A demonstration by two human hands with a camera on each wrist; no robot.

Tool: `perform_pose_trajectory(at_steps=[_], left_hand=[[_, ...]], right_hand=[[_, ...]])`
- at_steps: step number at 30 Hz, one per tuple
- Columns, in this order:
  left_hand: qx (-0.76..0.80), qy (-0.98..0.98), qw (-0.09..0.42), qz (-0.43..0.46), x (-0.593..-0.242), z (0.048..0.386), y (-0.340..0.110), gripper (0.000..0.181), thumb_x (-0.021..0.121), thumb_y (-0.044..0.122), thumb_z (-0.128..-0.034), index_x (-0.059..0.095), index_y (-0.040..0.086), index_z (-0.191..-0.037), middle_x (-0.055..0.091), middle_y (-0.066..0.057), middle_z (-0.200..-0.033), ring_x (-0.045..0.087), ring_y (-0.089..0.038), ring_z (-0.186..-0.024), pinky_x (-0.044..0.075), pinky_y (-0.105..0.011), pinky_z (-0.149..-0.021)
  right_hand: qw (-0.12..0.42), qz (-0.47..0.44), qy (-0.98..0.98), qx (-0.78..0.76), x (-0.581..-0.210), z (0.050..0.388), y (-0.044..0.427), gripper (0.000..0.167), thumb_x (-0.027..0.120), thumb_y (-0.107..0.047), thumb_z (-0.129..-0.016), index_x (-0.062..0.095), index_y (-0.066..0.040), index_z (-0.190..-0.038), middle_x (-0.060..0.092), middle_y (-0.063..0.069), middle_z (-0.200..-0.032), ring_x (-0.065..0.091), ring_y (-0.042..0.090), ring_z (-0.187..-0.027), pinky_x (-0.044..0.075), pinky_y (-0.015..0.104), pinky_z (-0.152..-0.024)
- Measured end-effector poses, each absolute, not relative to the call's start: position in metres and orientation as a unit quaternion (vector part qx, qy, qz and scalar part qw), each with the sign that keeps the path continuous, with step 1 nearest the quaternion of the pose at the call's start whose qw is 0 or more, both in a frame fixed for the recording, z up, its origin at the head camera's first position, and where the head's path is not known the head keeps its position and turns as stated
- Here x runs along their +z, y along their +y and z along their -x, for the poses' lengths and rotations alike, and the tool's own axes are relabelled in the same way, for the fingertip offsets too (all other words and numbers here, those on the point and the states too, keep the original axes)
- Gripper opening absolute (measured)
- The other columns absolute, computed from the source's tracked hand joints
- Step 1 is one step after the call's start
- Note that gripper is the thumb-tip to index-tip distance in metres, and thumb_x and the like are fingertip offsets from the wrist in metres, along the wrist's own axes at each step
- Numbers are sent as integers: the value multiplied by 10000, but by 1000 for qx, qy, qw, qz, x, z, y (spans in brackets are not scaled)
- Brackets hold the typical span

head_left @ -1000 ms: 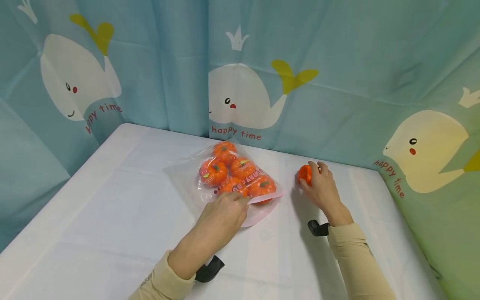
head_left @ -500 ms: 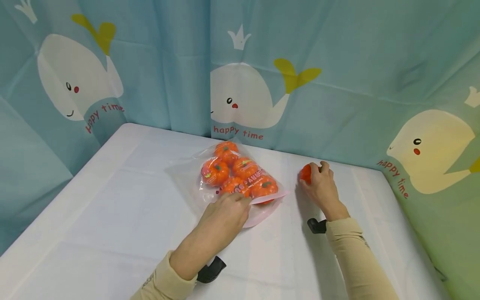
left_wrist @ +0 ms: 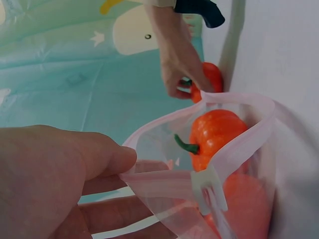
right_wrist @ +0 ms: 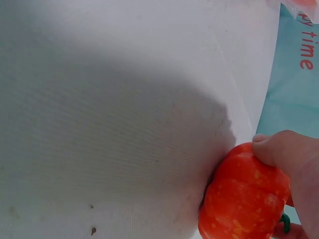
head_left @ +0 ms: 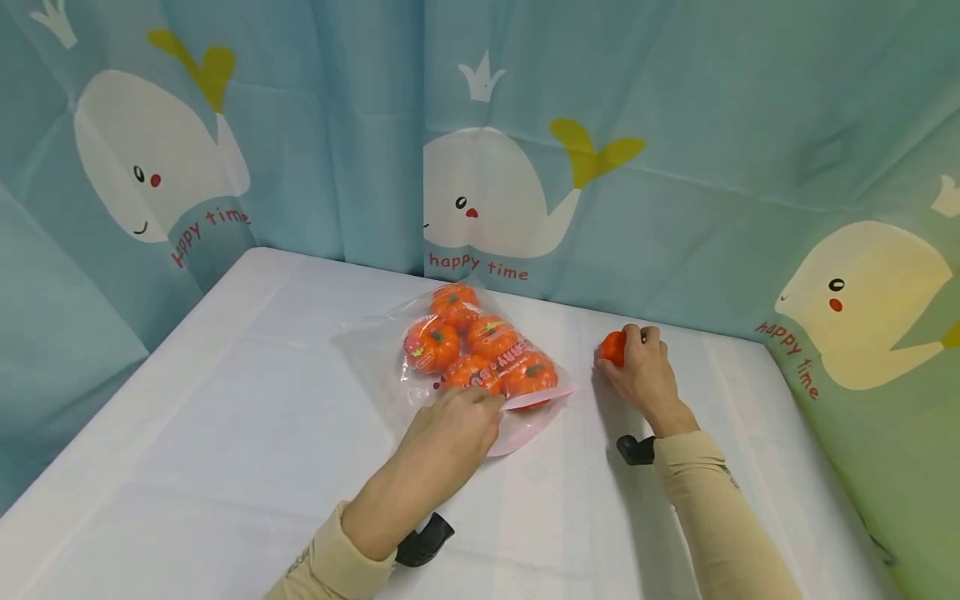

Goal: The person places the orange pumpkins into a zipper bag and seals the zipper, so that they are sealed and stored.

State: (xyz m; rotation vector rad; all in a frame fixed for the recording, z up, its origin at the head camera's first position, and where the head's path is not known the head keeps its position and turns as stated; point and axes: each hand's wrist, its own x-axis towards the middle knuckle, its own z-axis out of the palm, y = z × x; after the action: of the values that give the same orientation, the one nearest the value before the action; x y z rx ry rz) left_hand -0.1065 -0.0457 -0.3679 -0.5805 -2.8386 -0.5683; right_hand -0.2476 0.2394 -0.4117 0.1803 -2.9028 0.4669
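Note:
A clear plastic zip bag (head_left: 525,433) with a pink rim lies on the table, holding several small orange pumpkins (head_left: 432,345) with green stems. My left hand (head_left: 448,429) pinches the pink rim near the bag's mouth, which gapes in the left wrist view beside a white slider (left_wrist: 208,191). To the right of the bag, my right hand (head_left: 647,375) grips another orange pumpkin (head_left: 612,347) at the table's back. Thumb and fingers lie on either side of that pumpkin (right_wrist: 244,199) in the right wrist view; its green stem (right_wrist: 284,222) pokes out by the fingers.
A white cloth covers the table (head_left: 225,400). Behind it hangs a blue-green curtain (head_left: 360,150) printed with whales, close to the table's back edge. Black wrist mounts (head_left: 423,540) stick out beneath both sleeves.
Both hands stay nearly in place, the left at the bag's rim and the right on the pumpkin. The right fingers sit slightly closer together. The head view has shifted a little.

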Motion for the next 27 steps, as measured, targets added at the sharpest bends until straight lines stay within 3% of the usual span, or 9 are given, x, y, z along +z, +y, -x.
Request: perform_pose_trajectory(at_steps=[13,27], left_hand=[[-188,-955,110,200,-369,105,-47,119,662,139,-922,729,122,-1019,704,-26,-975,675,-234,-886,575,-409,-571],[-193,-955,103,201,-368,106,-47,137,659,134,-922,734,112,-1035,714,-24,-996,678,-237,-891,587,-417,-598]], right_hand=[[81,-76,-983,150,-403,235,232,505,667,-187,-894,462,23,-1306,402,315,-1322,454,492,-1160,518,623,-897],[152,-132,-965,170,-403,201,224,473,705,-136,-848,517,11,-1256,458,284,-1278,496,483,-1104,541,628,-791]])
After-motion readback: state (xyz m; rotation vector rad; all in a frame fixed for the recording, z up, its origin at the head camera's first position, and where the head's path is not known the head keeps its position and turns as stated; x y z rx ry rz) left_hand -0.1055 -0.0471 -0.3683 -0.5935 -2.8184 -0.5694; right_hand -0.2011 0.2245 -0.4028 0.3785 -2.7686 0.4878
